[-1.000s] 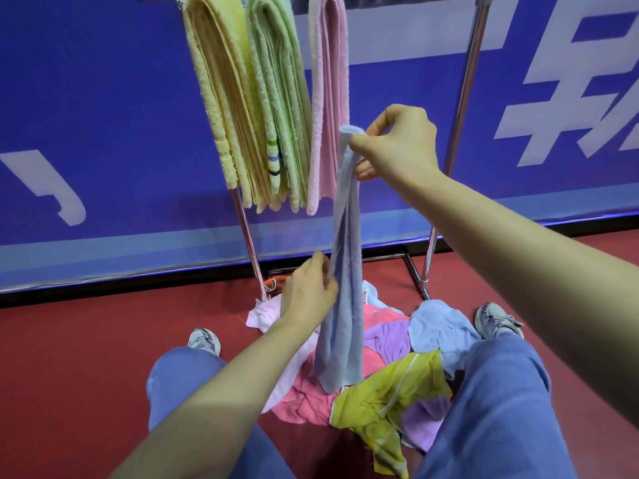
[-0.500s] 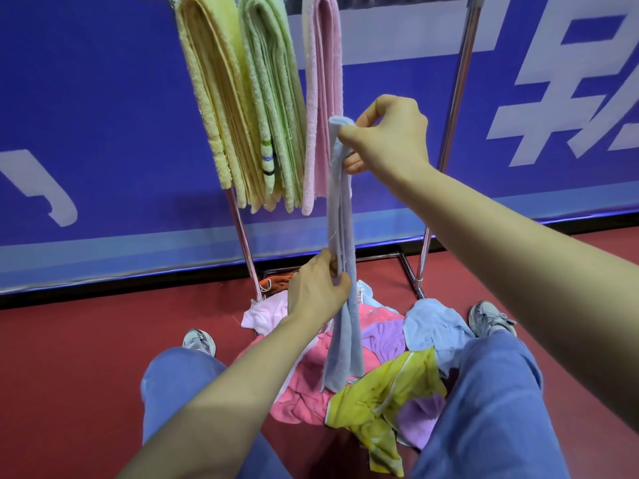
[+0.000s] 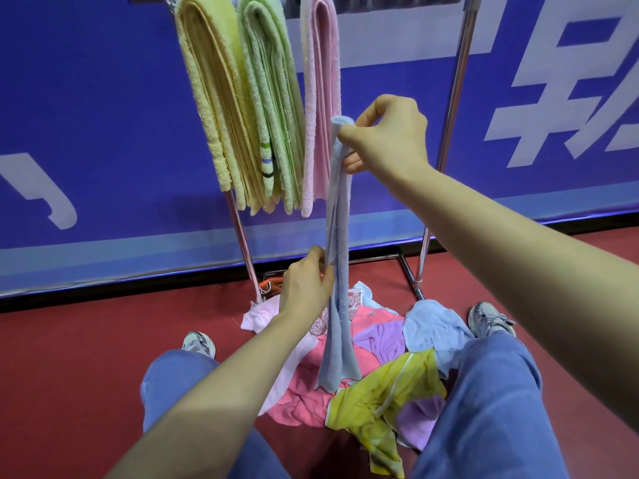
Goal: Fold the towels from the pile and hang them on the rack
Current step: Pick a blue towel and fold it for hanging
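Observation:
A light blue towel (image 3: 338,326) hangs vertically in front of me, bunched into a narrow strip. My right hand (image 3: 387,136) pinches its top end at about chest height. My left hand (image 3: 304,288) grips the strip near its middle, from the left side. Its lower end dangles over the pile of towels (image 3: 377,368) on the floor between my knees. Folded yellow (image 3: 218,108), green (image 3: 273,108) and pink (image 3: 321,98) towels hang on the metal rack (image 3: 453,88), just left of and behind my right hand.
The rack's chrome legs (image 3: 242,243) stand on the red floor in front of a blue banner wall. My knees in blue jeans (image 3: 484,402) flank the pile. An orange cloth (image 3: 273,285) lies by the rack's base.
My left hand has closed round the strip's middle and slid slightly up it. The towel now hangs narrower and more stretched between both hands.

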Demonstrator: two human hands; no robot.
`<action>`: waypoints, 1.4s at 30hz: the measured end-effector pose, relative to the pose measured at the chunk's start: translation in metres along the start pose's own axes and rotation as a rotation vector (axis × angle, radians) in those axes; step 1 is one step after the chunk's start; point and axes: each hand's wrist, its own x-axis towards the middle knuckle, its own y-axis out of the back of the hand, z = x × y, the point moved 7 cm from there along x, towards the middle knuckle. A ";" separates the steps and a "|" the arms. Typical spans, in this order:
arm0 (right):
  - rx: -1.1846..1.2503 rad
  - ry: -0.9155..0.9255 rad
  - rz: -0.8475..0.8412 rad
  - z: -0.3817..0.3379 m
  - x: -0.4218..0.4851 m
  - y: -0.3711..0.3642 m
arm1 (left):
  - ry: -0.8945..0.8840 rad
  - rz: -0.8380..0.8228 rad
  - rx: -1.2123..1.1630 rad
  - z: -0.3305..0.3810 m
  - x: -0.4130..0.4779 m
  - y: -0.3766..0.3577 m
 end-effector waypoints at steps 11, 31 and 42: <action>0.040 0.002 0.028 -0.008 0.001 0.001 | -0.111 0.089 0.198 0.010 0.001 0.006; 0.097 0.095 -0.399 -0.023 -0.026 -0.053 | 0.213 -0.144 -0.294 0.036 0.011 -0.032; -0.605 0.000 -0.441 0.119 -0.054 -0.018 | 0.842 -0.067 -1.415 0.018 0.008 -0.022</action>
